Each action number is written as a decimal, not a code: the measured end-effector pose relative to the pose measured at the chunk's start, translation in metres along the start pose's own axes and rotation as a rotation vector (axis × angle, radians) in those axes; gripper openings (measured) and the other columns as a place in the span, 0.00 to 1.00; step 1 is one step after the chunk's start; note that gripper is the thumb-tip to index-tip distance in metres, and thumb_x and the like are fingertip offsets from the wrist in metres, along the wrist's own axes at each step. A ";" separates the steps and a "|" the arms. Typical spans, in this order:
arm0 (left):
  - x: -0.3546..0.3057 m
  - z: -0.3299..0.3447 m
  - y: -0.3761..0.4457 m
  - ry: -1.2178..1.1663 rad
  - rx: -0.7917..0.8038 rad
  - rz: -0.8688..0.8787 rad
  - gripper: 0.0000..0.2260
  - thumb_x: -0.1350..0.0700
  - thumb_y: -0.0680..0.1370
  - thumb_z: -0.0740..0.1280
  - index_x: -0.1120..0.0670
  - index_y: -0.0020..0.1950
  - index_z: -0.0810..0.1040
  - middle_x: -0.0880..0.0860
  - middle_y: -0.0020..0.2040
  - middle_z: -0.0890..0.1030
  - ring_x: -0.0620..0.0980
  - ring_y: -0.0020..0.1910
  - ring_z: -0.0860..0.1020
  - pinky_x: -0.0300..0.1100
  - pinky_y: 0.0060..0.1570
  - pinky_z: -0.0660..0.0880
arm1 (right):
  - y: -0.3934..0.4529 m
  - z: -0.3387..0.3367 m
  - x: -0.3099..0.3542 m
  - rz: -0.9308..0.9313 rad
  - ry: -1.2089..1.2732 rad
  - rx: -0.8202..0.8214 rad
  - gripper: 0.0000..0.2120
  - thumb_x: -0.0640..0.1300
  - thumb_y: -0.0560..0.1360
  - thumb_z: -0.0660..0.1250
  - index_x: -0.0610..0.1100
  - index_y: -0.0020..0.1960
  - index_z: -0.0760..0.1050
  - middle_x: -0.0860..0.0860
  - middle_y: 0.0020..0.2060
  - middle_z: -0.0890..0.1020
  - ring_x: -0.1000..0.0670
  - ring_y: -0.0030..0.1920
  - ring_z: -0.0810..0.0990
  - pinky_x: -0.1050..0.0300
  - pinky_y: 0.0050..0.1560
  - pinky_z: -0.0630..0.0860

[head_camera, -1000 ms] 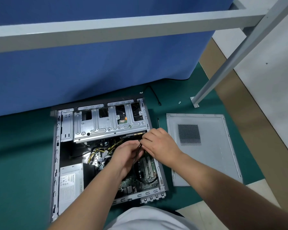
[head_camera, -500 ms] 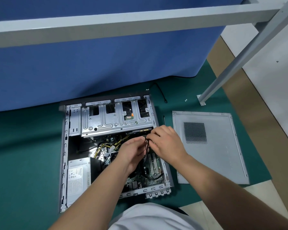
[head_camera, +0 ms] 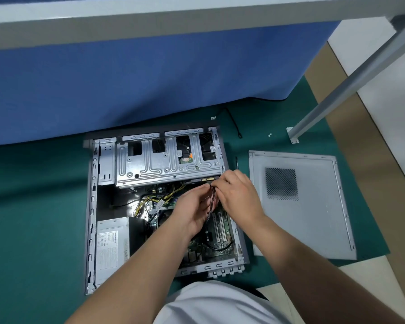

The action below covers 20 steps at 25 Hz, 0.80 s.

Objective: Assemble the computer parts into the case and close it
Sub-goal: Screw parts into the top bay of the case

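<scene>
An open computer case lies flat on the green mat, its silver drive cage at the far end and the power supply at the near left. The motherboard shows at the right, partly hidden by my arms. My left hand and my right hand meet over the case just below the drive cage, both pinching a bundle of black cables that hangs down between them. The grey side panel lies flat on the mat to the right of the case.
A blue cloth hangs behind the case under a grey frame bar. A slanted metal leg meets the floor at the far right. A thin screwdriver lies between case and panel. Small screws rest near the leg's foot.
The view has shifted slightly, so the case sits further right in frame. Both hands stay together on the black cables near the drive cage, with the fingers adjusting a little.
</scene>
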<state>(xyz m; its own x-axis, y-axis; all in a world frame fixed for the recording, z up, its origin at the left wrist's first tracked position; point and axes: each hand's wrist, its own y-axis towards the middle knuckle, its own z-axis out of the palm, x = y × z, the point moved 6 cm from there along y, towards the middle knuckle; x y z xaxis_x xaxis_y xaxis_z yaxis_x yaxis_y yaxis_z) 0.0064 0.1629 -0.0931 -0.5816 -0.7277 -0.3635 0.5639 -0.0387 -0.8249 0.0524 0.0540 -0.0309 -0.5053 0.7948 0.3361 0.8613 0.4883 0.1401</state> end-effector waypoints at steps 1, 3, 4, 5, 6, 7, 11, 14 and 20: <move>0.000 0.001 0.001 -0.005 0.004 0.004 0.13 0.64 0.82 0.65 0.64 0.65 0.79 0.59 0.48 0.83 0.51 0.39 0.81 0.39 0.33 0.79 | 0.001 0.001 0.000 0.016 0.013 0.008 0.04 0.39 0.76 0.72 0.42 0.51 0.84 0.48 0.45 0.78 0.45 0.47 0.76 0.48 0.49 0.76; 0.001 0.002 0.003 -0.017 0.008 0.011 0.12 0.64 0.83 0.64 0.63 0.66 0.79 0.59 0.47 0.83 0.51 0.40 0.82 0.39 0.36 0.80 | 0.001 0.002 -0.001 0.043 0.038 0.018 0.04 0.38 0.76 0.71 0.41 0.50 0.83 0.48 0.45 0.78 0.44 0.47 0.76 0.47 0.47 0.77; 0.001 0.002 0.004 -0.021 0.009 0.015 0.12 0.64 0.82 0.64 0.63 0.65 0.79 0.59 0.47 0.84 0.51 0.40 0.82 0.40 0.38 0.80 | 0.002 0.002 -0.001 0.051 0.048 0.019 0.04 0.37 0.77 0.71 0.41 0.50 0.83 0.48 0.45 0.78 0.44 0.47 0.76 0.47 0.46 0.77; 0.000 0.002 0.004 -0.023 0.010 0.018 0.11 0.64 0.82 0.65 0.62 0.64 0.80 0.59 0.46 0.84 0.51 0.39 0.82 0.40 0.38 0.80 | 0.002 0.002 0.000 0.055 0.055 0.019 0.04 0.37 0.77 0.71 0.40 0.50 0.83 0.48 0.45 0.79 0.44 0.47 0.76 0.47 0.45 0.77; 0.000 0.002 0.005 -0.023 0.010 0.019 0.10 0.64 0.82 0.65 0.61 0.63 0.80 0.59 0.46 0.84 0.51 0.39 0.82 0.40 0.36 0.80 | 0.003 0.001 0.000 0.057 0.058 0.019 0.04 0.37 0.77 0.71 0.40 0.50 0.83 0.48 0.45 0.79 0.44 0.47 0.76 0.46 0.45 0.77; 0.000 0.002 0.005 -0.023 0.009 0.017 0.09 0.64 0.82 0.65 0.61 0.62 0.80 0.58 0.46 0.84 0.51 0.39 0.82 0.39 0.35 0.79 | 0.003 0.001 0.001 0.060 0.060 0.021 0.04 0.37 0.77 0.71 0.40 0.51 0.83 0.48 0.45 0.79 0.44 0.47 0.76 0.46 0.45 0.77; 0.000 0.002 0.004 -0.025 0.004 0.013 0.09 0.64 0.82 0.66 0.62 0.61 0.80 0.58 0.44 0.84 0.50 0.37 0.82 0.38 0.36 0.80 | 0.004 -0.001 0.002 0.069 0.073 0.025 0.05 0.37 0.77 0.71 0.40 0.52 0.84 0.48 0.45 0.79 0.44 0.47 0.76 0.46 0.44 0.77; -0.002 0.003 0.003 -0.022 0.002 0.024 0.13 0.65 0.82 0.65 0.63 0.66 0.78 0.59 0.44 0.83 0.51 0.38 0.81 0.39 0.37 0.80 | 0.004 -0.002 0.003 0.080 0.078 0.029 0.05 0.37 0.77 0.71 0.40 0.52 0.84 0.47 0.45 0.79 0.44 0.47 0.76 0.46 0.44 0.77; -0.002 0.003 0.004 -0.013 -0.022 0.042 0.15 0.66 0.82 0.65 0.67 0.68 0.76 0.60 0.46 0.82 0.52 0.39 0.81 0.41 0.37 0.78 | 0.004 -0.002 0.004 0.093 0.078 0.023 0.04 0.37 0.77 0.71 0.40 0.51 0.84 0.47 0.45 0.79 0.44 0.48 0.75 0.46 0.45 0.78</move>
<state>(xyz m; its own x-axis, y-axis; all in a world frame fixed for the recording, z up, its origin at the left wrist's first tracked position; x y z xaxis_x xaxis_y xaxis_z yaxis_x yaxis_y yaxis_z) 0.0114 0.1623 -0.0946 -0.5498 -0.7375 -0.3922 0.5742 0.0073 -0.8187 0.0539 0.0586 -0.0271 -0.4167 0.8069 0.4186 0.9024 0.4227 0.0834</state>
